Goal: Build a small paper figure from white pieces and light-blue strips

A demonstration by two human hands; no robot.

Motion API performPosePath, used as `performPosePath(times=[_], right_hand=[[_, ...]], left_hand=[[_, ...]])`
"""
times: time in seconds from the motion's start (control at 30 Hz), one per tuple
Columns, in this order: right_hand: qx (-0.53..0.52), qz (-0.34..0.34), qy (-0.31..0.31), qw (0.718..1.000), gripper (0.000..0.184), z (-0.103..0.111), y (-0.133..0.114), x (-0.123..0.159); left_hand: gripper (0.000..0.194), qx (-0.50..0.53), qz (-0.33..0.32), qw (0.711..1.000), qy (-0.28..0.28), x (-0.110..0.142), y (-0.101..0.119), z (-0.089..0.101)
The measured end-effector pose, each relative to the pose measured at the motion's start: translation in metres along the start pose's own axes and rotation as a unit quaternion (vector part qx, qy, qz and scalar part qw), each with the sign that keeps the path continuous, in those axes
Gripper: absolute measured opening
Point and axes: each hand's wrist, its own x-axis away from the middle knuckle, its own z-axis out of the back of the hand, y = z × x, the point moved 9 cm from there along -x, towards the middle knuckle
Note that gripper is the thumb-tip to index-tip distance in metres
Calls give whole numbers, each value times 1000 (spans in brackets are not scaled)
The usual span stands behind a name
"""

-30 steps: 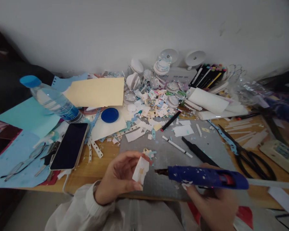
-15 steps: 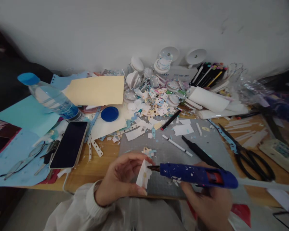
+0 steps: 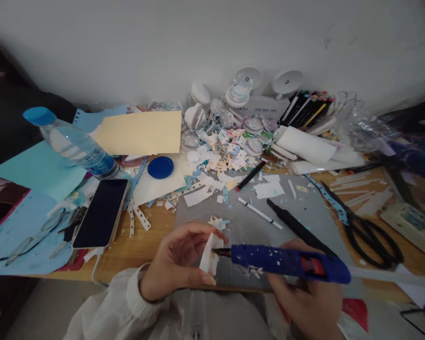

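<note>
My left hand (image 3: 179, 262) pinches a small folded piece of white paper (image 3: 207, 259) between thumb and fingers, near the front edge of the desk. A brownish patch shows on the side of the paper that faces right. My right hand (image 3: 310, 295) is wrapped round a blue hot glue gun (image 3: 269, 260) with white paper flecks stuck to its body. The gun lies nearly level, and its dark nozzle meets the face of the white paper. From its rear end a pale glue stick (image 3: 393, 277) runs off to the right.
Under my hands lies a grey cutting mat (image 3: 241, 215) with a white pen (image 3: 260, 213) and paper scraps. Black scissors (image 3: 371, 243) lie to the right. A phone (image 3: 102, 213), a water bottle (image 3: 74, 144) and a blue lid (image 3: 160, 167) are leftward. Small paper cut-outs (image 3: 230, 148) are heaped behind.
The nozzle has moved slightly down and left across the face of the white paper. My left hand keeps its pinch, and the paper has barely shifted.
</note>
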Motion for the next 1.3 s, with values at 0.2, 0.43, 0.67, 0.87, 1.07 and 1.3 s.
performPosePath(times=[0.2,0.43,0.67,0.87,1.07,1.3], right_hand=[[-48,6,-17,999,9,1,-10,-10],[-28,-36,13,999,10,8,3,-4],[79,-55,22,995,12,4,17,12],[67,10,4,998,12,0,6,6],[-22,22,-14,999,11,0,-7,-6],[20,-10,17,1000,6,5,5,6]], left_hand=[[54,0,4,1000,13,0,-1,3],[53,6,6,1000,10,-1,0,2],[53,1,10,1000,18,-1,-1,4],[52,0,3,1000,11,-2,-1,4],[53,-9,-4,1000,26,-1,-2,8],[56,-9,-3,1000,21,-1,-2,8]])
